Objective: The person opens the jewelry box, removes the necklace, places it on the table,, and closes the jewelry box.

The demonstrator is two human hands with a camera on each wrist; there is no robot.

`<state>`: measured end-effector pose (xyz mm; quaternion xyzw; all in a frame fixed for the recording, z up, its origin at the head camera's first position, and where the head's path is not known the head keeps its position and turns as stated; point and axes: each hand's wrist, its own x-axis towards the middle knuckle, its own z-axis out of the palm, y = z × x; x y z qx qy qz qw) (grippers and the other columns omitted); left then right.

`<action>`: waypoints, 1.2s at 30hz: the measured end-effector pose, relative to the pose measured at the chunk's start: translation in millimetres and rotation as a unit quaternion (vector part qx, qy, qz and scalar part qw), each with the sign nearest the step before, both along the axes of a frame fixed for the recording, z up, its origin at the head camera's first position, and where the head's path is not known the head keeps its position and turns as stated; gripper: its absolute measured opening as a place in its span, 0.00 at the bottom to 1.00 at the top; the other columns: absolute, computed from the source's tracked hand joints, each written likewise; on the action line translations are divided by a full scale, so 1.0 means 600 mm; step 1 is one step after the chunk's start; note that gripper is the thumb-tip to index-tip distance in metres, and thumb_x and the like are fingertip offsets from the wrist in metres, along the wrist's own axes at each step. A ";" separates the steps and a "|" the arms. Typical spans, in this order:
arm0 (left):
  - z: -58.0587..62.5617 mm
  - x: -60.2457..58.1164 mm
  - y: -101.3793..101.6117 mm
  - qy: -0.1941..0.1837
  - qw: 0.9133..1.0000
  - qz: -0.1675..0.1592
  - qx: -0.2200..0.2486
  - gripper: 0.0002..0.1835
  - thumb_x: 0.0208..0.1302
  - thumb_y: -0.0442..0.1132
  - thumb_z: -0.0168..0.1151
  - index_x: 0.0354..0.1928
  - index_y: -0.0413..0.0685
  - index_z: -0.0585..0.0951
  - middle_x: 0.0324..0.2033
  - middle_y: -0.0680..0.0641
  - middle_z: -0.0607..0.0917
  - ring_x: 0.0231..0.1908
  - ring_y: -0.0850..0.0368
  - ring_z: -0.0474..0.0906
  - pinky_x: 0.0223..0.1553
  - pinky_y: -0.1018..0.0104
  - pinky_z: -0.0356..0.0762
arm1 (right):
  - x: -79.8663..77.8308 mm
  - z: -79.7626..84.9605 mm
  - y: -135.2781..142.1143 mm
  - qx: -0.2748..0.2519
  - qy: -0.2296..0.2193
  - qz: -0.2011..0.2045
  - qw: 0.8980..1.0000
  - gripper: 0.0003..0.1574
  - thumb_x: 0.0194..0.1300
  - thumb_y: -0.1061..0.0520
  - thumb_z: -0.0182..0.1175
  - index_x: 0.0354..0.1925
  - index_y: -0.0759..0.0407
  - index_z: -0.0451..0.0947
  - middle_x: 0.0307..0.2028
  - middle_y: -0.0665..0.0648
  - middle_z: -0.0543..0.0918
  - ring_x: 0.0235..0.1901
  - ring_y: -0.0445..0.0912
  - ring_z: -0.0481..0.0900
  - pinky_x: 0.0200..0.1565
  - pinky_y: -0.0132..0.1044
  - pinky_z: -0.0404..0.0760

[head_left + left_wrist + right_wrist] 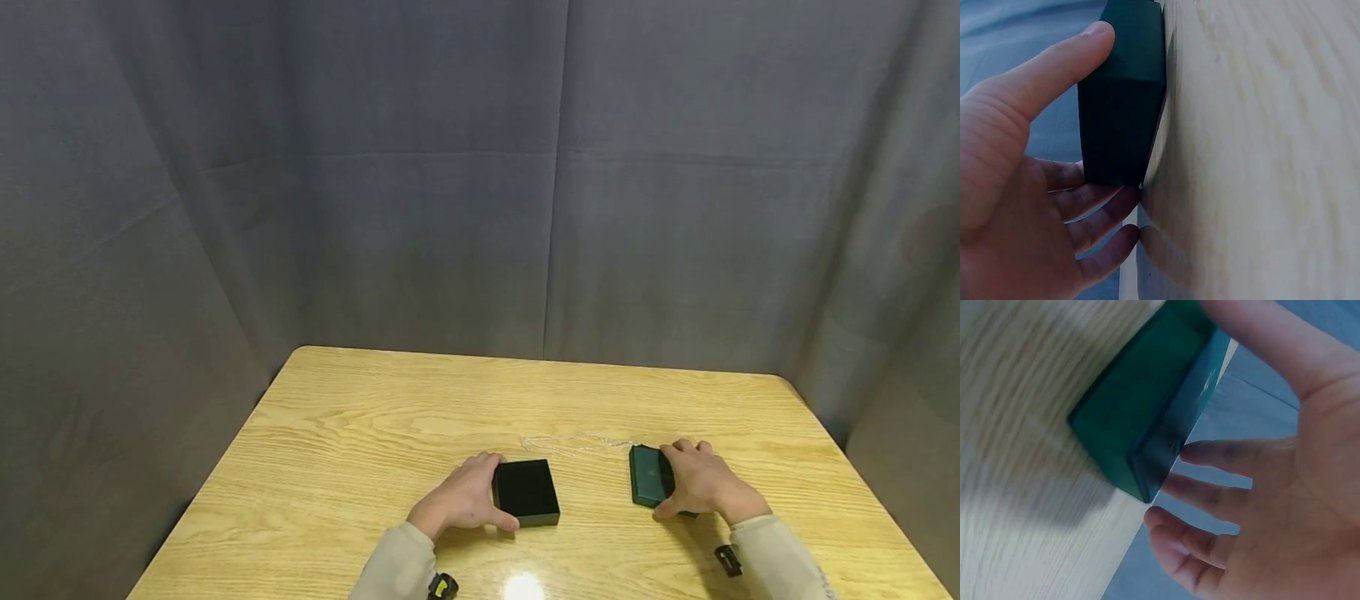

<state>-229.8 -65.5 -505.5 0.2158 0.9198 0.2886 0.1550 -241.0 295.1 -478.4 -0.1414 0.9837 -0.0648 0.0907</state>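
A square, open-topped dark green box (527,492) with a black inside sits on the table. My left hand (467,493) grips its left side, thumb at the near side and fingers at the far side; the left wrist view shows the thumb on the box wall (1124,125). To the right lies a green box lid (647,475) with a small pale mark on top. My right hand (697,481) holds the lid between thumb and fingers and covers its right part. A thin silvery necklace (573,438) lies behind and between them, one end close to the lid's far corner.
The light wooden table (360,417) has rounded far corners. Grey curtains (420,250) hang behind it and on both sides. A bright reflection shows near the table's front. Small black devices (442,586) are strapped at the wrists, under light sleeves (397,567).
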 end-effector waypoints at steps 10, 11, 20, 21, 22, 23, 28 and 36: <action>0.000 0.002 0.003 -0.003 1.000 0.000 0.003 0.53 0.45 0.60 0.73 0.69 0.41 0.60 0.66 0.43 0.63 0.65 0.45 0.58 0.62 0.48 0.58 | -0.008 -0.011 0.029 -0.003 -0.010 0.002 1.000 0.61 0.27 0.48 0.81 0.58 0.71 0.67 0.47 0.67 0.73 0.43 0.63 0.68 0.40 0.57 0.73; 0.000 0.003 0.003 -0.003 1.000 0.001 0.002 0.53 0.45 0.60 0.73 0.69 0.41 0.60 0.66 0.43 0.63 0.65 0.45 0.58 0.62 0.48 0.58 | -0.008 -0.012 0.031 -0.003 -0.011 0.003 1.000 0.61 0.27 0.48 0.81 0.58 0.72 0.67 0.46 0.66 0.73 0.43 0.63 0.68 0.40 0.57 0.73; 0.002 0.004 0.003 -0.002 1.000 0.000 0.002 0.53 0.46 0.58 0.73 0.69 0.40 0.59 0.67 0.41 0.61 0.66 0.43 0.56 0.63 0.47 0.55 | -0.008 -0.012 0.027 -0.010 0.030 0.017 0.999 0.60 0.28 0.43 0.81 0.55 0.74 0.69 0.43 0.65 0.73 0.41 0.60 0.69 0.40 0.54 0.73; 0.002 0.003 0.003 -0.003 1.000 0.000 0.002 0.53 0.46 0.58 0.73 0.69 0.40 0.59 0.67 0.41 0.61 0.67 0.43 0.56 0.64 0.47 0.54 | -0.008 -0.012 0.024 -0.013 0.037 0.020 0.999 0.60 0.28 0.43 0.81 0.55 0.74 0.69 0.43 0.66 0.73 0.42 0.61 0.69 0.40 0.55 0.73; 0.003 0.003 0.003 -0.005 1.000 0.001 0.003 0.53 0.46 0.58 0.73 0.69 0.40 0.59 0.68 0.41 0.61 0.67 0.43 0.55 0.64 0.46 0.54 | -0.007 -0.011 0.020 -0.016 0.043 0.022 0.999 0.60 0.29 0.42 0.81 0.54 0.75 0.69 0.43 0.66 0.73 0.42 0.60 0.69 0.41 0.55 0.73; 0.003 0.003 0.003 -0.006 1.000 0.002 0.004 0.53 0.46 0.58 0.73 0.69 0.40 0.59 0.68 0.41 0.61 0.67 0.43 0.55 0.64 0.46 0.54 | -0.006 -0.010 0.016 -0.018 0.048 0.024 0.998 0.60 0.29 0.42 0.80 0.54 0.75 0.69 0.43 0.66 0.74 0.42 0.60 0.69 0.41 0.55 0.73; 0.004 0.005 0.003 -0.009 1.000 0.002 0.003 0.53 0.45 0.58 0.74 0.69 0.40 0.60 0.67 0.41 0.62 0.66 0.44 0.56 0.64 0.47 0.54 | 0.001 -0.006 -0.007 -0.031 0.060 0.037 0.997 0.59 0.30 0.43 0.80 0.55 0.75 0.70 0.45 0.66 0.73 0.43 0.59 0.69 0.43 0.54 0.72; 0.008 0.006 0.005 -0.013 1.000 0.002 0.002 0.53 0.46 0.57 0.74 0.69 0.41 0.59 0.67 0.42 0.62 0.66 0.44 0.56 0.63 0.47 0.55 | 0.009 0.010 -0.042 -0.037 0.076 0.064 0.994 0.59 0.35 0.43 0.79 0.58 0.75 0.68 0.48 0.65 0.73 0.47 0.59 0.68 0.47 0.54 0.72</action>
